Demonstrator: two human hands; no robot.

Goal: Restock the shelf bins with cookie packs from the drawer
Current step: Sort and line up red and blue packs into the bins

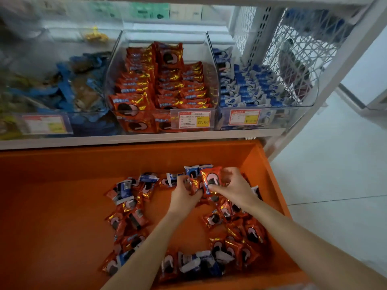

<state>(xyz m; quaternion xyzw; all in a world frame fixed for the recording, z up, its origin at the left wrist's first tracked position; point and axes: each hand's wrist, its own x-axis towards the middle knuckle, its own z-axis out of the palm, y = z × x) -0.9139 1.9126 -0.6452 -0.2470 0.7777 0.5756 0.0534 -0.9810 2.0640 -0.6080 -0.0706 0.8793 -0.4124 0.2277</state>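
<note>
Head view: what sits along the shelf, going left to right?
Blurred bin of mixed packs → bin of red packs → bin of blue packs → wire mesh panel.

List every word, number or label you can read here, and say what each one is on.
"27.80": on the yellow patch of the middle price tag, in front of the red packs.
Rest of that tag: print too small to read.
Right price tag: blurred, unreadable.
Left price tag: blurred, unreadable.
Lettering on the cookie packs in the drawer: not legible.
</note>
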